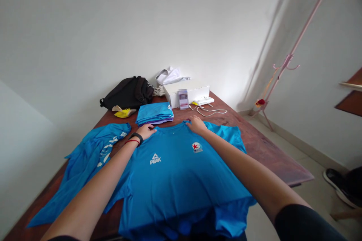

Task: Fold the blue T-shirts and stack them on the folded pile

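A blue T-shirt [175,173] lies front side up before me, with a white PEAK logo and a round red-and-white badge on its chest. Its hem hangs over the near table edge. My left hand [146,131], wearing a dark wristband and a red string, pinches the shirt at the left of the collar. On the other side of the neckline, my right hand [197,125] has its fingers closed on the collar cloth. Just beyond the collar sits a stack of folded shirts [155,112], blue over purple. Another blue shirt [87,162] with white print lies loosely spread at left.
On the brown wooden table [271,162], a black backpack [127,92], a yellow item [124,113], a white box [186,92] and a white power strip [204,101] with a cable stand toward the wall. A pink coat rack [296,41] is at right; a shoe [341,186] lies on the floor.
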Action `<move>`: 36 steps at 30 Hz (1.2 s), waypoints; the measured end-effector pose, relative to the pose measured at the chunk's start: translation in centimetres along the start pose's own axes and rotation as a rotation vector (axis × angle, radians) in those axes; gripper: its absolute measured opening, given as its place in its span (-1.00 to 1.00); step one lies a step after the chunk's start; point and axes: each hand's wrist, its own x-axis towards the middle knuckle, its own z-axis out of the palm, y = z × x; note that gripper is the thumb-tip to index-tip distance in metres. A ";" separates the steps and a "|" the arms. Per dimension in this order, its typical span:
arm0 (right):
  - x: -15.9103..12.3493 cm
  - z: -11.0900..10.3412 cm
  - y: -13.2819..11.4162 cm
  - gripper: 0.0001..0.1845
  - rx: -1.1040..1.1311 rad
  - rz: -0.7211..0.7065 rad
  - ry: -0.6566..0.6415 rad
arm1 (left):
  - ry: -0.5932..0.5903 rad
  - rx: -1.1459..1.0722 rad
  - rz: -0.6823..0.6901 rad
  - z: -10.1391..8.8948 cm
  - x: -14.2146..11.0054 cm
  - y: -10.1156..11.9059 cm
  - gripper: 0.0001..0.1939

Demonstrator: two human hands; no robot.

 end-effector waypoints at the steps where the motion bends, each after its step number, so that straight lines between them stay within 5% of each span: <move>1: 0.5 0.4 0.0 -0.62 0.002 0.009 -0.001 | -0.016 -0.019 -0.002 0.0 0.2 -0.1 -0.55; 6: 1.1 2.0 0.0 -0.65 0.008 0.039 0.021 | -0.081 -0.138 0.060 -0.2 0.5 -0.6 -0.61; 18: 1.2 3.0 0.8 -0.80 0.104 0.046 0.110 | -0.110 -0.391 0.163 -0.4 0.4 -0.3 -0.35; 29: 1.3 3.2 0.9 -0.84 0.139 0.046 0.159 | 0.153 -0.098 0.138 0.7 -0.3 -0.1 -0.62; 36: 0.7 2.5 0.5 -0.79 0.060 -0.002 0.243 | 0.166 0.038 0.106 0.0 -1.2 -0.1 -0.62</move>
